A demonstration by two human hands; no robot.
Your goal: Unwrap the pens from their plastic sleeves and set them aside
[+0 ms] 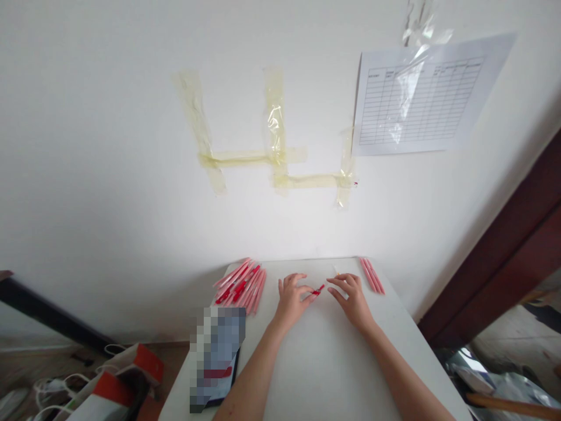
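Observation:
My left hand (pixel 293 298) rests on the white table (pixel 324 362) and pinches a small red pen part (pixel 318 289) between its fingertips. My right hand (pixel 350 293) lies just to the right, fingers curled, with a thin pale piece (pixel 336 270) near its fingertips; whether it holds it I cannot tell. A heap of pink and red pens (pixel 241 283) lies at the table's far left. A few pink pens (pixel 372 275) lie at the far right.
The table stands against a white wall with yellowed tape strips (pixel 274 152) and a printed form sheet (pixel 421 99). A tablet (pixel 219 362) sits at the table's left edge. Boxes and cables (pixel 100 386) clutter the floor at left; a dark wooden frame (pixel 504 257) runs at right.

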